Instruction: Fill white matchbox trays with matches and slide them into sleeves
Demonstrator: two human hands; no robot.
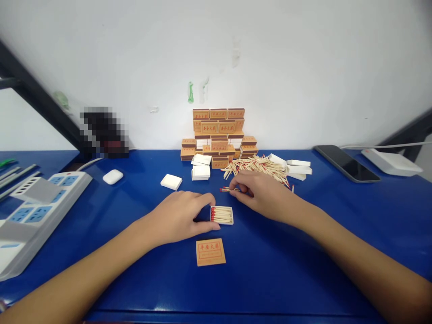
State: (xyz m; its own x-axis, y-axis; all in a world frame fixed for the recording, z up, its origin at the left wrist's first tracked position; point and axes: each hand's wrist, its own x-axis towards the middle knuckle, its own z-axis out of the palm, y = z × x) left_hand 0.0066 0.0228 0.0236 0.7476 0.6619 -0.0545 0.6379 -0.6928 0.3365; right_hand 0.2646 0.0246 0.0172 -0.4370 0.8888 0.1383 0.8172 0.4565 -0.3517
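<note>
A small white tray (222,215) filled with red-tipped matches lies on the blue table (270,270). My left hand (184,218) rests on the table with thumb and fingers curled against the tray's left end, steadying it. My right hand (261,191) lies just beyond the tray, fingers pinched on a few loose matches (227,189) whose red heads stick out to the left. An orange matchbox sleeve (210,252) lies flat in front of the tray. A heap of loose matches (258,165) is spread behind my right hand.
Stacked orange matchboxes (218,130) stand against the wall, with empty white trays (201,170) and more trays (297,167) beside them. One white tray (171,182) lies apart. A power strip (37,211), an earbud case (113,177), a phone (347,163) and a white adapter (391,162) are around.
</note>
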